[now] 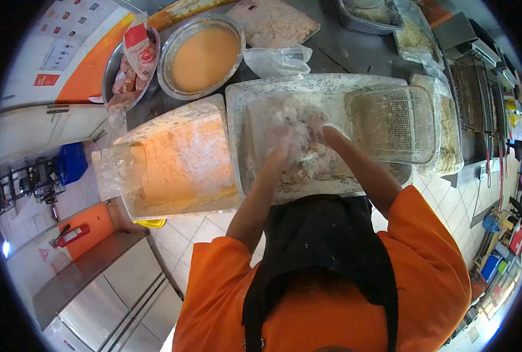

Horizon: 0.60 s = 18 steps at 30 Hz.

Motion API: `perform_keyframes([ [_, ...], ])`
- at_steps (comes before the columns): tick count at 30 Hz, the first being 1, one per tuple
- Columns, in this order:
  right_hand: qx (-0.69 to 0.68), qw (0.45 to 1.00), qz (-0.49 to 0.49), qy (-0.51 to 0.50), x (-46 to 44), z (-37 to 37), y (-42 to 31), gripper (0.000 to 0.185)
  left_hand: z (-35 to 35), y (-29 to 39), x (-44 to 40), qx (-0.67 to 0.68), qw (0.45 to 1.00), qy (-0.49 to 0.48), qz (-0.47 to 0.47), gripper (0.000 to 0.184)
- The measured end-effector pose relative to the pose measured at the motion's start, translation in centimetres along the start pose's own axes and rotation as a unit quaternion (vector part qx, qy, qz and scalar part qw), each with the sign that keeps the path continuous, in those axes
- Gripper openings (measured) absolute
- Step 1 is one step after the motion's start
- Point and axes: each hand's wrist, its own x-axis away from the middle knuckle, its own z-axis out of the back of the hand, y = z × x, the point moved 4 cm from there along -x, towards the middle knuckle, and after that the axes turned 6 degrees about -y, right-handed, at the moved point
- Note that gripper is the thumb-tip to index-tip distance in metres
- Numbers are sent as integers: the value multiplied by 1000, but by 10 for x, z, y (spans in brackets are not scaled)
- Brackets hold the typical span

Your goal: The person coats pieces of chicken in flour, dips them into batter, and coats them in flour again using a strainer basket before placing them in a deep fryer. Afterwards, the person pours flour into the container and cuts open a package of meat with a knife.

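Both of my hands are down in a large tub of white flour. My left hand is at the left side of a heap of flour-coated pieces, its fingers smeared by motion and flour. My right hand is at the heap's right side, with its fingers mostly buried or blurred. Whether either hand grips a piece cannot be made out. The pieces are thickly coated, so their kind does not show. A wire mesh basket rests in the right part of the tub.
Left of the tub stands a bin of orange powder. Behind are a metal bowl of orange liquid, a bowl of raw meat, a bag of meat and a crumpled plastic bag. Bagged crumbs lie at the right.
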Motion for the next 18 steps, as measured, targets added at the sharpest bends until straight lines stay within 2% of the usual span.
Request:
perform_keyframes([
  [2,198,977,72,-29,-4,10,25,41,13,12,8,-264,958,-27,-113,44],
  [3,256,963,80,-39,-5,25,61,44,20,11,8,-433,873,-55,-217,43],
  [4,313,945,86,-51,-6,40,102,47,19,6,14,-582,748,-82,-310,43],
  [6,425,896,100,-76,-7,55,148,54,26,23,37,-556,815,-150,-68,35],
  [7,354,929,-80,-73,21,65,124,53,30,16,42,-534,829,-162,-16,33],
  [8,270,925,-257,-67,59,67,94,55,34,8,48,-513,840,-171,37,31],
  [10,295,944,-120,-88,60,27,76,56,36,-30,34,-476,866,-150,-7,30],
  [12,317,942,22,-109,58,-11,67,58,20,-31,34,-403,908,-106,48,32],
  [14,430,872,204,-117,31,-28,77,54,10,-19,32,-459,874,-151,60,31],
  [16,275,933,194,-126,5,-35,90,45,7,-18,33,-472,863,-168,59,32],
  [17,-1,990,67,-128,-11,-45,101,43,11,-19,34,-458,873,-163,44,33],
  [18,-275,951,-69,-120,-18,-58,105,40,13,-23,31,-442,882,-159,31,33],
])
